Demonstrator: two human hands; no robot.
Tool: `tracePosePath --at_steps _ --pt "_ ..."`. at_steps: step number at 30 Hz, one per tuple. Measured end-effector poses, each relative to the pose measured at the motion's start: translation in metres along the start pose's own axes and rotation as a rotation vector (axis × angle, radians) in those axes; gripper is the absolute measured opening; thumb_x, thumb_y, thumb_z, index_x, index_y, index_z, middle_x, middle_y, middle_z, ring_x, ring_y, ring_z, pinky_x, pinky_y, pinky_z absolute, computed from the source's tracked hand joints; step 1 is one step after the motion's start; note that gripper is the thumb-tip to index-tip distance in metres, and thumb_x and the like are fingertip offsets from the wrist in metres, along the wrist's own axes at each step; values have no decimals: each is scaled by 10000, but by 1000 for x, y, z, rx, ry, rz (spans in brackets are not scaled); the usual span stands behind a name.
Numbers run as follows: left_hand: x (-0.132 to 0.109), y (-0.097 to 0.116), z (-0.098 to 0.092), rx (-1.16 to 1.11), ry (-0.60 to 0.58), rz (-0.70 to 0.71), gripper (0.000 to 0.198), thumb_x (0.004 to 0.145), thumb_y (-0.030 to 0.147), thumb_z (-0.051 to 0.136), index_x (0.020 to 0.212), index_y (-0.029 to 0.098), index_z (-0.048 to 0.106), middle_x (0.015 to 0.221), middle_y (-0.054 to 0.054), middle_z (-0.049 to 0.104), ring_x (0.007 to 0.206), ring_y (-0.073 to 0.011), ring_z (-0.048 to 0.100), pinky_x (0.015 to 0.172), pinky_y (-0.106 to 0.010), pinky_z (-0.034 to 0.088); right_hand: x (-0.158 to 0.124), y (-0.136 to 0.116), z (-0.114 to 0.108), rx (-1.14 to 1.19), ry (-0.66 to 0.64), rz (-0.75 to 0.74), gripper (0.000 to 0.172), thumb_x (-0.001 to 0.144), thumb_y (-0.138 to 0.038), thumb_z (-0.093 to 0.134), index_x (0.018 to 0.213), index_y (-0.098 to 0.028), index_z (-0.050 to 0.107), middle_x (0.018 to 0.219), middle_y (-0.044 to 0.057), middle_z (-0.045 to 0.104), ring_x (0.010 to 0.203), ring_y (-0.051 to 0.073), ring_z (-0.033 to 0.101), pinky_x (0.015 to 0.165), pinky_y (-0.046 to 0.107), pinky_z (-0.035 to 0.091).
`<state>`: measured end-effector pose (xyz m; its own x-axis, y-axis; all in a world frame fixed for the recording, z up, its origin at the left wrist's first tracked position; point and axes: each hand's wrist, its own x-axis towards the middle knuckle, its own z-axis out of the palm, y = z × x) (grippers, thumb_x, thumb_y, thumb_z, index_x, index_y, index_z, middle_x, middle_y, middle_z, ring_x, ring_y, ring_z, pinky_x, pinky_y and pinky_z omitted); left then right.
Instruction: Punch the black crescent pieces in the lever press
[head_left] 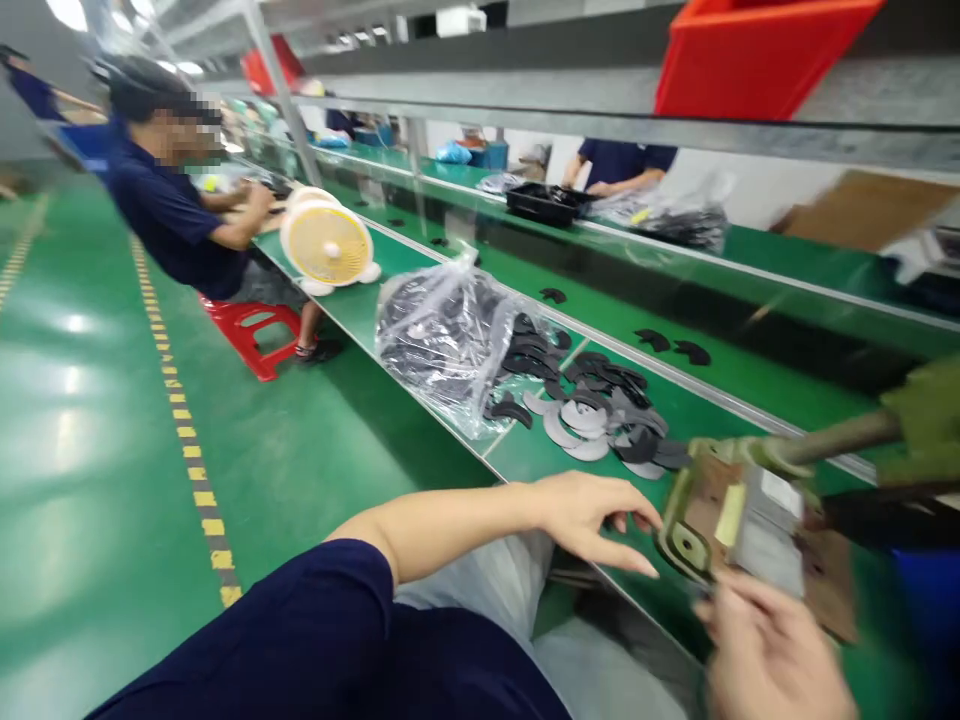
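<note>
My left hand [589,515] reaches out over the table edge. Its fingers are spread, with the tips close to the left side of a green metal press-like fixture [686,545]; whether they touch it I cannot tell. At the fixture's front corner, my right hand [776,650] is closed with thumb and index finger pinched together. What lies in that pinch, if anything, is too blurred to make out. A grey metal block [769,535] sits on the fixture. Beyond my left hand lies a loose pile of black and grey crescent-shaped pieces [630,400].
A clear plastic bag [442,335] of dark pieces rests left of the pile. Farther along stands a yellow-and-white fan [326,245], near a seated co-worker [169,200]. Several dark pieces [691,352] lie on the green belt [600,320]. Overhead is a red bin [750,60].
</note>
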<state>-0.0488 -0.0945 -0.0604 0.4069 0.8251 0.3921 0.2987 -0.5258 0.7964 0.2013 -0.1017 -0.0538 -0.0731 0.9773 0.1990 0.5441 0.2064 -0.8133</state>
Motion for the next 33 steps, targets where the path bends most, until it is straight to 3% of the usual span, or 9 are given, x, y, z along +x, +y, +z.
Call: tracePosePath --at_steps 1,3,4,7,13,33 --pt "-3 3 1 -14 -7 27 572 838 559 822 1251 186 693 1113 -120 769 880 -202 730 805 -316 589 -8 -9 11 120 52 68 349 907 -684 607 1081 -390 678 874 77 687 706 218 713 622 389 553" --pt "-8 8 2 -37 20 51 482 878 511 787 1210 171 706 1030 -113 773 866 -198 724 805 -310 583 -15 -23 35 341 -1 117 377 897 -643 655 988 -278 679 691 24 631 600 181 627 591 342 503" --pt "-10 8 2 -39 15 59 442 894 482 775 1199 169 709 1005 -106 768 874 -197 723 808 -307 578 -15 -27 45 466 9 148 380 882 -621 689 948 -248 659 641 -2 604 564 158 580 560 308 462" --pt "-11 6 1 -63 45 63 348 919 412 755 1162 166 713 961 -81 761 827 -172 708 764 -283 564 -9 -25 60 506 45 199 372 923 -600 653 963 -231 623 630 -36 606 541 112 536 540 253 435" --pt "-13 11 0 -36 76 87 201 956 333 714 1075 171 732 899 -61 758 795 -154 699 743 -264 555 -20 -19 55 571 -8 219 361 964 -576 620 988 -216 621 638 -41 631 528 84 531 538 227 440" --pt "-15 13 -3 37 65 40 148 966 324 706 1018 191 744 855 -45 748 744 -142 683 708 -260 547 -23 -24 55 716 -113 219 386 984 -584 578 1009 -199 598 596 -52 627 483 52 484 508 171 385"
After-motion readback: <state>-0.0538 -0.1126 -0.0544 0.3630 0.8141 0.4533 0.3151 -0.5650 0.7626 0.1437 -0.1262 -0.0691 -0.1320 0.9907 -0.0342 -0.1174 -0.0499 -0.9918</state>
